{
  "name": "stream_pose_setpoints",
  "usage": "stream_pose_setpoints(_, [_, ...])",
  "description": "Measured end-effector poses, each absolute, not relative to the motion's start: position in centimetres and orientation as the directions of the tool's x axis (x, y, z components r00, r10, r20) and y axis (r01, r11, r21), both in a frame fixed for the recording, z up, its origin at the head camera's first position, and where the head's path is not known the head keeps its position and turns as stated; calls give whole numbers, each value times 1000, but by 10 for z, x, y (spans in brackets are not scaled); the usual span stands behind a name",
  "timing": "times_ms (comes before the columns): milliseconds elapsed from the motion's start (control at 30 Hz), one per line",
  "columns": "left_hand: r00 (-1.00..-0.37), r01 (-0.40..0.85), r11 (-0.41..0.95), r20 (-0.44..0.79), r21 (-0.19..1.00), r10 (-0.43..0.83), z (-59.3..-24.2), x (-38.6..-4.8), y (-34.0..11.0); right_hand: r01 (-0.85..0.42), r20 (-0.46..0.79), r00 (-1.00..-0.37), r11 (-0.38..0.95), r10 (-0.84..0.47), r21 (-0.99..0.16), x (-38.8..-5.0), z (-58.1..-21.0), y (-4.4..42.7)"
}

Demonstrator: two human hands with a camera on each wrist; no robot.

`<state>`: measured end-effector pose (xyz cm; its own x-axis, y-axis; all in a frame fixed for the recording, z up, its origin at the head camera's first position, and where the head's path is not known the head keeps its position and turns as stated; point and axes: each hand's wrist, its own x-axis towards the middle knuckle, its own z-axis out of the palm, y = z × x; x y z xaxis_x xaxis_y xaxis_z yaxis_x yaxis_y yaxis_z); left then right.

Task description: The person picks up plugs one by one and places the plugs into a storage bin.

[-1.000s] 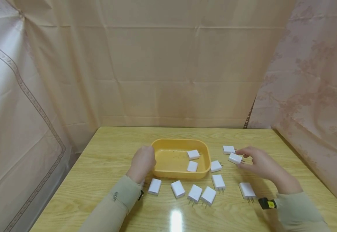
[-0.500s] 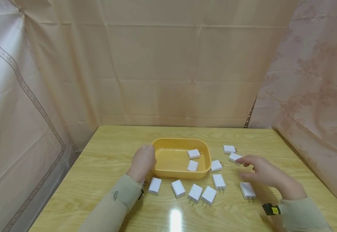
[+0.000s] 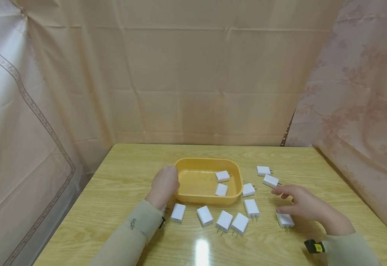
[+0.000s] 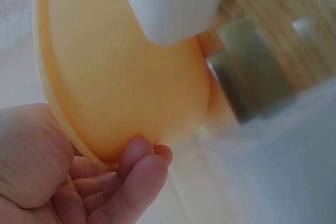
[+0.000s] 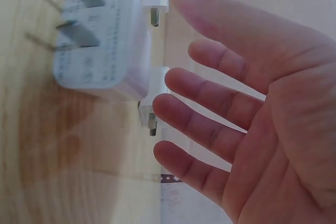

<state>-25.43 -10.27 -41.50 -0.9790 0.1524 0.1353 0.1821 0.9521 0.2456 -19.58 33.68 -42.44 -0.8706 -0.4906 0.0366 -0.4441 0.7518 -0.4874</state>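
At the left end of a yellow plastic tray (image 3: 208,200), my left hand (image 3: 165,186) grips the rim. The left wrist view has its fingers (image 4: 140,174) curled against the tray's wall. Two white charger plugs (image 3: 222,176) lie inside the tray, towards its right. My right hand (image 3: 304,204) hovers over a white charger plug (image 3: 285,220) on the table and partly covers it. Seen in the right wrist view, its fingers (image 5: 202,90) are spread and loosely bent, holding nothing, with that plug's metal prongs turned to the camera. Just beyond the fingertips lies another plug (image 3: 271,180).
Several more white charger plugs (image 3: 204,216) lie along the front and right of the tray on the wooden table (image 3: 140,159). One plug near my left wrist is mostly hidden. Hanging cloth (image 3: 200,85) stands behind the table and along both sides.
My right hand has let go of a charger plug at the right and drawn back towards the front, over another plug. The left hand stays on the tray's rim.
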Motion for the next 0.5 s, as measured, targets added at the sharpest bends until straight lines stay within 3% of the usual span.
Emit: stream_pose_setpoints(500, [-982, 174, 954, 119, 246, 148, -413, -253, -102, -407, -9, -876, 750, -482, -521, -193, -436, 342])
